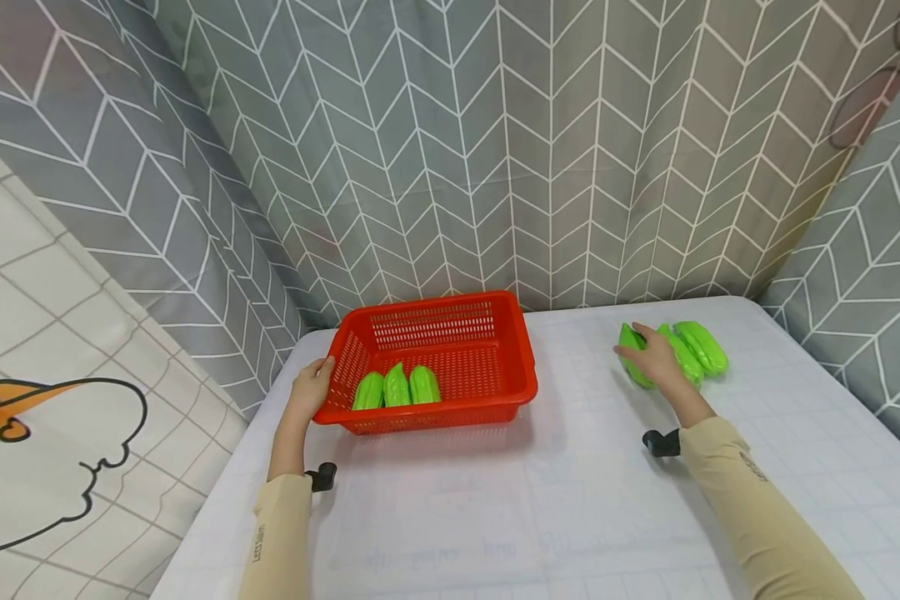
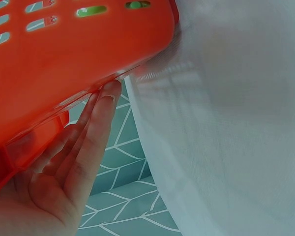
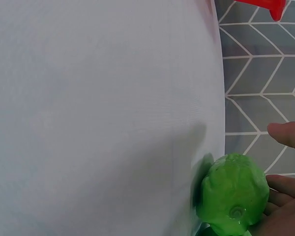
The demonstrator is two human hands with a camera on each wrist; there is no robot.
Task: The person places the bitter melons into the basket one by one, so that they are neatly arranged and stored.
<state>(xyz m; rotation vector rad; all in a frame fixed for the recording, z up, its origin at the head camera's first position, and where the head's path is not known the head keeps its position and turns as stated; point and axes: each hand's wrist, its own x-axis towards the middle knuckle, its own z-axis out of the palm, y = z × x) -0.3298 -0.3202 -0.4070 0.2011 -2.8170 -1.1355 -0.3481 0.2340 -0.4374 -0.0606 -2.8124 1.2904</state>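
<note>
Left hand (image 1: 311,387) flat, fingers straight against red basket (image 1: 450,321) left wall. Right hand (image 1: 648,360) probably curls around nearest green gourd (image 3: 231,194); grip it mid-body, keep basket steady.

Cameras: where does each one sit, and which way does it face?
Head: worn high, looks down at the table; both hands and sleeves show.
Left wrist: beside the left hand, facing the red basket; fingers show.
Right wrist: beside the right hand, facing a green toy vegetable.
Head and left wrist views share the basket.
</note>
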